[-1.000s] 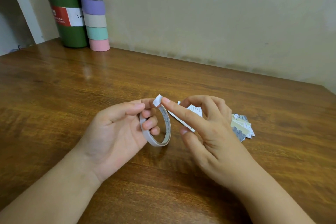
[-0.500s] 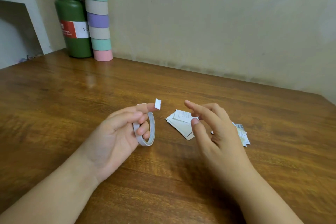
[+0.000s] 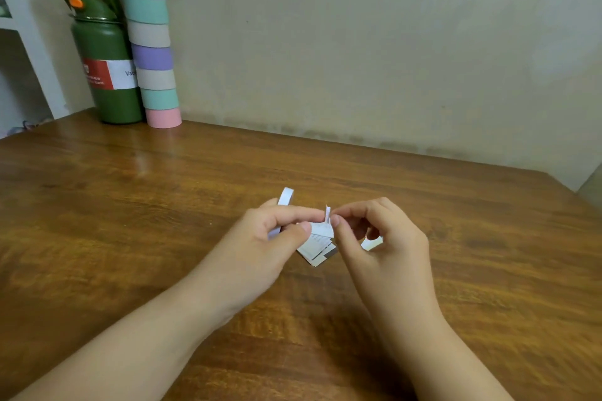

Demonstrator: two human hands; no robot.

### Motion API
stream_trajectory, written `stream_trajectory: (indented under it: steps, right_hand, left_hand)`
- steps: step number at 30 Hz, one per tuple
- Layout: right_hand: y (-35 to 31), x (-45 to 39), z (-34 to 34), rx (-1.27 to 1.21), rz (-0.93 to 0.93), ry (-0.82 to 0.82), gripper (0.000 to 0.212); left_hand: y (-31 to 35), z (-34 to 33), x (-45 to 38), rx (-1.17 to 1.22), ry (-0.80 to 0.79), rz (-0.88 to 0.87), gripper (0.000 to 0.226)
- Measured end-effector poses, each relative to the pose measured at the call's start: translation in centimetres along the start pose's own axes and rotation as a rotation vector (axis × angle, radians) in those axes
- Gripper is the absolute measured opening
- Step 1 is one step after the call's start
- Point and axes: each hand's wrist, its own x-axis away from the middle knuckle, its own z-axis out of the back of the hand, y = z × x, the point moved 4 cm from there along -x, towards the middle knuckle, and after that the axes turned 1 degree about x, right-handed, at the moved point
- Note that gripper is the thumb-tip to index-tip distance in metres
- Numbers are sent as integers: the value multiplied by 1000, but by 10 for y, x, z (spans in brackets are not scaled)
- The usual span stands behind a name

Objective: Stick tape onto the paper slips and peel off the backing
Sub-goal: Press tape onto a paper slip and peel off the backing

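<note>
I'm looking at what seems a home desk corner rather than a workshop: a worn wooden table [image 3: 130, 205] pushed against a plain, scuffed beige wall [image 3: 358, 42]. A green flask [image 3: 107, 75] with a carry strap stands at the back beside a stack of pastel tape rolls [image 3: 153, 52], and I see a white shelf [image 3: 29, 42] at the left edge.

Lighting soft, even, moderately dim, with a warm cast. No hard shadows: only faint, diffuse shade on the table [image 3: 423, 319] beneath the forearms. A pale sheen lies on the wood at far left, below the bottle [image 3: 107, 75]. Focus slightly soft overall; the fingers [image 3: 306, 213] and the paper [image 3: 317, 244] show mild blur. Wide-angle bending is evident: the table's far edge curves and the tape stack [image 3: 151, 52] leans.
</note>
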Motion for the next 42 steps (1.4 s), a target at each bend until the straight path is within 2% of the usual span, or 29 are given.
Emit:
stream_trajectory:
  steps: [6, 8, 12, 15, 20, 26, 42]
  right_hand:
    - [3, 1, -6, 41, -24, -35, 5]
    - [1, 2, -7, 57, -10, -32, 2]
    - [-4, 4, -8, 70, -14, -34, 2]
    - [-3, 6, -7, 22, -113, -66, 8]
    - [-3, 7, -6, -79, -274, -145, 9]
    - [-4, 7, -7, -84, -300, -161, 9]
    - [-1, 7, -9, -98, -270, -195, 6]
  left_hand:
    - [-12, -3, 5, 51, -42, -51, 23]
    - [-14, 1, 7, 47, -49, -52, 29]
    - [-15, 4, 8, 48, -67, -56, 30]
    - [-13, 2, 9, -47, -68, -137, 27]
    - [-9, 0, 12, -259, -51, -256, 39]
    - [-9, 2, 12, -330, -34, -318, 38]
    - [-13, 5, 8, -120, -56, -221, 28]
